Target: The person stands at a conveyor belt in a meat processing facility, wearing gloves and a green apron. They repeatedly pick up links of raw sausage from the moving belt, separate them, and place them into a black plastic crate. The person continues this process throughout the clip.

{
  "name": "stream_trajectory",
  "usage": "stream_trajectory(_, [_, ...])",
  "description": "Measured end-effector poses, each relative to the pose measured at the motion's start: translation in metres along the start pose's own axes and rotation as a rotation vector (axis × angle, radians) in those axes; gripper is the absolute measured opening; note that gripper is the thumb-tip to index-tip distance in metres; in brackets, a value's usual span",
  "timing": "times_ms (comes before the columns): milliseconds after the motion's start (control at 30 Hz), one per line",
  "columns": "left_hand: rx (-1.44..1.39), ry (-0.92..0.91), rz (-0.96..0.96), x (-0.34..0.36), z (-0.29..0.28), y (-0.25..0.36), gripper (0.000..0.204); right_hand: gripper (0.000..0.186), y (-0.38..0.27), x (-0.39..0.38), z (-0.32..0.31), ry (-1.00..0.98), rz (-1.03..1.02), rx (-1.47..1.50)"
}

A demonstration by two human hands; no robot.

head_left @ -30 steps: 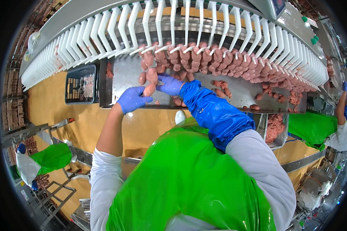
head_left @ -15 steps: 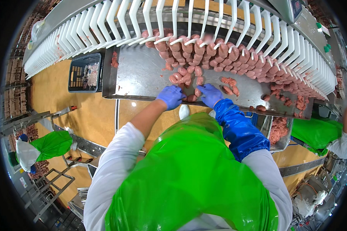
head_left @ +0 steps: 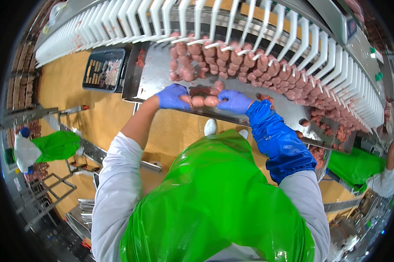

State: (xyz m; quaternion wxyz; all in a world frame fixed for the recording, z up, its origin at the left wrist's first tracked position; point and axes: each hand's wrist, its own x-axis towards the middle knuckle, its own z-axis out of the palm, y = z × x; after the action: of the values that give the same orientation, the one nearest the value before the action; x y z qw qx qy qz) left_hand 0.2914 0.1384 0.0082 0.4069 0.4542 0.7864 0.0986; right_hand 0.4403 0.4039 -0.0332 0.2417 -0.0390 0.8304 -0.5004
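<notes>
While bare tray [head_left: 155,65] lies leftward, left hand [head_left: 173,96] and right hand [head_left: 234,101] curl fingers round linked sausages [head_left: 198,101] near its front edge [head_left: 197,114].

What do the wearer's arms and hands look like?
Left hand and right hand: snug blue-violet gloves. Left forearm bare between glove and white sleeve. Right side: glossy, crinkled blue oversleeve up to about the elbow, white fabric above. No cables visible.

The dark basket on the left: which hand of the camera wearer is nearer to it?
Left. The left hand is to the right of the dark basket and lower in the picture; the right hand is farther right, beyond the sausages between them.
</notes>
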Motion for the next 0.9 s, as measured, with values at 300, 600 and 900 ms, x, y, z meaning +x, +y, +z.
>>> stream_trajectory(300, [-1.293, 0.603, 0.405, -0.113, -0.051, 0.000, 0.038, 0.019, -0.212, 0.035, -0.070, -0.006, -0.575, 0.016])
stream_trajectory(600, [-1.007, 0.540, 0.298, -0.201, -0.130, 0.056, 0.035, 0.026, -0.242, 0.048, -0.084, 0.089, -0.344, 0.325])
stream_trajectory(900, [-0.909, 0.705, 0.283, -0.203, -0.186, 0.090, 0.030, 0.031, -0.215, 0.050, -0.076, 0.154, -0.442, 0.289])
